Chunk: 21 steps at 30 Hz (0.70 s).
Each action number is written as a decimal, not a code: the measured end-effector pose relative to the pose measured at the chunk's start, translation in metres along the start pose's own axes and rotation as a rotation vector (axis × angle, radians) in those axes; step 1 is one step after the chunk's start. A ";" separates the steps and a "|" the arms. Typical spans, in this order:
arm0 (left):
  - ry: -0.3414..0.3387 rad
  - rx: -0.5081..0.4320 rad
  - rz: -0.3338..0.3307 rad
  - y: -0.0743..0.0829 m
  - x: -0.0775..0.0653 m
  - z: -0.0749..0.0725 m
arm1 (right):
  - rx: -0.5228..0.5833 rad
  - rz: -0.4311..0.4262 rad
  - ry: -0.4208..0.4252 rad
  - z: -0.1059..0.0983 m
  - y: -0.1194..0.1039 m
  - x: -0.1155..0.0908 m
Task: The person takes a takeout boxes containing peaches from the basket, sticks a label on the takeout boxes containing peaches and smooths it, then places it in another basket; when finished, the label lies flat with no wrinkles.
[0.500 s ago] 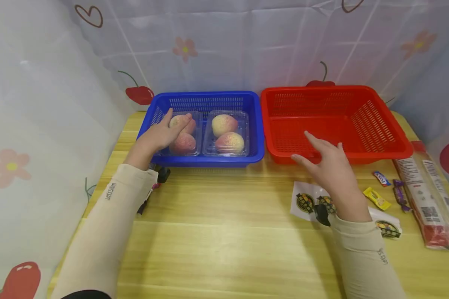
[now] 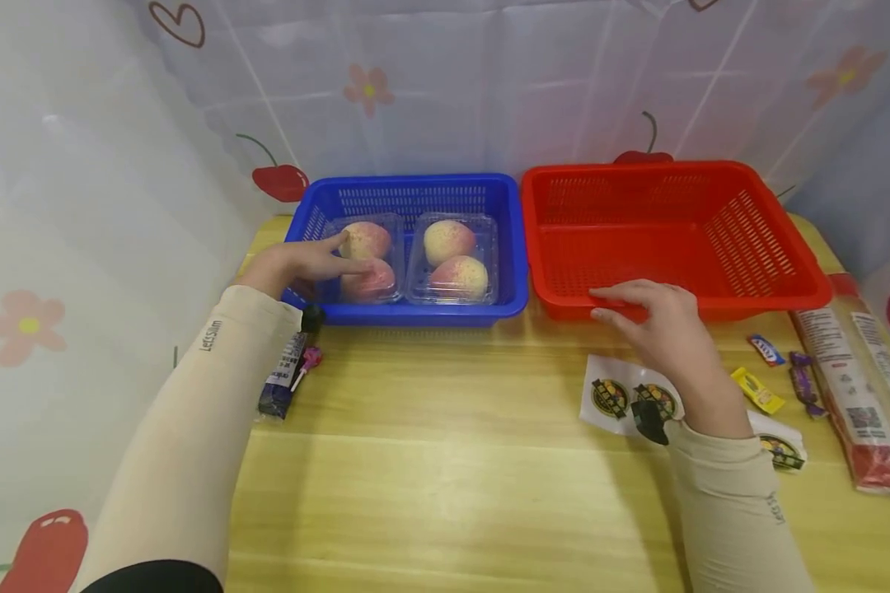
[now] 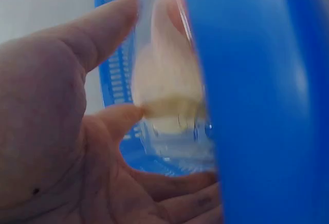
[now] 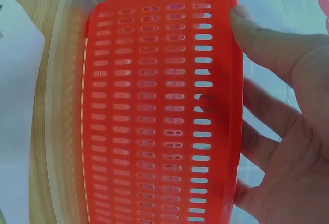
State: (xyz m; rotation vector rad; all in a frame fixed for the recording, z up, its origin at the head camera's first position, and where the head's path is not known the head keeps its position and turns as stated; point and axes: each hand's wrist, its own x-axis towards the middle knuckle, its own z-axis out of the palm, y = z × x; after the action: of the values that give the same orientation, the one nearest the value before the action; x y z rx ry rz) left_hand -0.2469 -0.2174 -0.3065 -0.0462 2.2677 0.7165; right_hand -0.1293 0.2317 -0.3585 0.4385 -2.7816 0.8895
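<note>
My left hand (image 2: 304,262) reaches over the near-left corner of the blue basket (image 2: 433,315), its fingers spread over a clear plastic box (image 2: 398,239) holding two pink-and-yellow peaches (image 2: 371,280). In the left wrist view, fingertips meet or nearly meet the clear box. Beside it in the basket lies a second clear box (image 2: 491,247) with two more peaches (image 2: 448,241). My right hand (image 2: 663,342) holds the front rim of the red basket (image 4: 234,106), thumb outside and fingers inside, partly seen through the slots in the right wrist view.
Sticker sheets (image 2: 597,399) lie partly under my right wrist. A small blue-and-white candy (image 2: 766,349), a yellow candy (image 2: 756,390), a purple candy (image 2: 804,383) and a long red-and-clear packet (image 2: 864,395) are at right. A lollipop (image 2: 309,360) and dark blue packet (image 2: 282,383) lie by my left sleeve.
My left hand has shifted left and down toward the near-left side of the box. The right hand has come from hovering to the red basket's front rim.
</note>
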 end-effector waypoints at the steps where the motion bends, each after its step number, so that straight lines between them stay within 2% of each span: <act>1: -0.016 0.003 -0.001 0.000 0.000 -0.001 | -0.004 -0.019 0.004 0.000 0.000 0.000; 4: -0.026 -0.015 0.004 -0.002 0.001 -0.004 | -0.013 -0.042 0.006 0.000 0.000 0.000; 10: -0.019 -0.098 0.054 -0.009 0.002 -0.005 | -0.005 -0.013 0.002 0.002 -0.002 0.002; 18: 0.113 -0.318 0.151 -0.009 0.005 0.001 | -0.016 0.009 -0.009 0.003 0.000 0.001; 21: 0.171 -0.408 0.156 -0.009 0.005 0.003 | -0.019 0.000 -0.006 0.003 0.000 0.001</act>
State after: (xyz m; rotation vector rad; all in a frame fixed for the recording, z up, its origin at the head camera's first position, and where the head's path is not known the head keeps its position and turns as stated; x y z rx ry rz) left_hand -0.2463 -0.2227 -0.3154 -0.1302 2.2652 1.2940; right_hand -0.1309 0.2300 -0.3603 0.4394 -2.7931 0.8619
